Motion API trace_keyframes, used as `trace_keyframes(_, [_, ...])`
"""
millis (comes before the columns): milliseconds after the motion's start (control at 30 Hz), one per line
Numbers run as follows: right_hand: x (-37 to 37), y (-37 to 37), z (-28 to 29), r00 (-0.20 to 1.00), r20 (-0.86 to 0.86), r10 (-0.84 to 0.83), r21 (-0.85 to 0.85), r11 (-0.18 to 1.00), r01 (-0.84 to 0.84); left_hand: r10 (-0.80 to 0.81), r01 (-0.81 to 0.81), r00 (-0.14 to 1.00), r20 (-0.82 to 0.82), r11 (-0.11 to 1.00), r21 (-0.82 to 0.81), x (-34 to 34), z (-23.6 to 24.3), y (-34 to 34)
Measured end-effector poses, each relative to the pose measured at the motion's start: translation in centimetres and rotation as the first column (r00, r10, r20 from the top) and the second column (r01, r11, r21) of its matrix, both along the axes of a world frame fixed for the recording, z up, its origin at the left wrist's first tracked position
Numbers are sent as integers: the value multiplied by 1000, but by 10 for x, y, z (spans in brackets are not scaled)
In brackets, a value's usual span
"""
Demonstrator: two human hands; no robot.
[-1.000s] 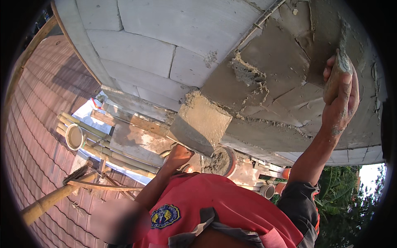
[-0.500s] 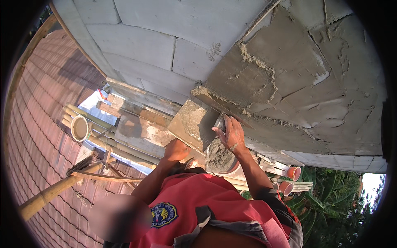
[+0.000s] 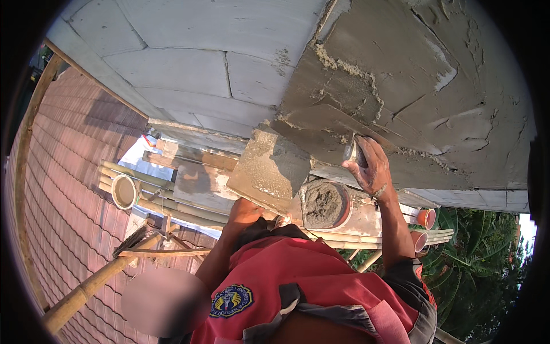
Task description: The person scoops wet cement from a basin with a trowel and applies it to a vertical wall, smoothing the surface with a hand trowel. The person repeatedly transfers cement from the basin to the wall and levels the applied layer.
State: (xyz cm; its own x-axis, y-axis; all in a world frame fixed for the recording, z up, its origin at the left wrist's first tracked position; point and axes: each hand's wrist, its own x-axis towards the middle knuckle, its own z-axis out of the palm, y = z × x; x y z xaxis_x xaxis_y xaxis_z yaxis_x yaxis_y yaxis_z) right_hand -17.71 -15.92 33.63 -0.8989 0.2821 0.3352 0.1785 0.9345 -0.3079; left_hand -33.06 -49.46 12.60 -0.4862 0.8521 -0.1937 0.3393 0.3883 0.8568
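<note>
Our right hand (image 3: pixel 369 169) is raised against the wall, fingers closed around the handle of a trowel (image 3: pixel 350 152), whose blade is pressed into the wet grey plaster (image 3: pixel 401 97) at the lower edge of the coated area. Our left hand (image 3: pixel 245 211) sits lower, clenched beneath a square plaster board, the hawk (image 3: pixel 269 169), which it holds up tilted, with a thin smear of mortar on its face; the grip itself is hidden under the board. Between the two hands, just beside the hawk's right edge, stands a round bucket (image 3: pixel 325 203) filled with grey mortar, resting on a bamboo scaffold platform (image 3: pixel 189 183). To the upper left the wall is bare pale grey blocks (image 3: pixel 189 69) with visible joints, and the plaster covers the upper right. Further left on the platform sits a small white pail (image 3: pixel 124 191). Below and to the left we see reddish roof tiles (image 3: pixel 63 189) and a bamboo pole (image 3: pixel 80 292). Our red shirt (image 3: pixel 303 281) fills the bottom.
</note>
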Motion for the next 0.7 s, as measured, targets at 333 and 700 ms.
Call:
trace_keyframes(333, [-49,-20,-63,992,100,-75,32,997,72,158,-122,982,102,947,-296,0,-42,-66])
trace_keyframes(700, [-46,-1,131,909,-394,-139,-435,899,-51,194,-117,942,273,955,-273,6,-39,-63])
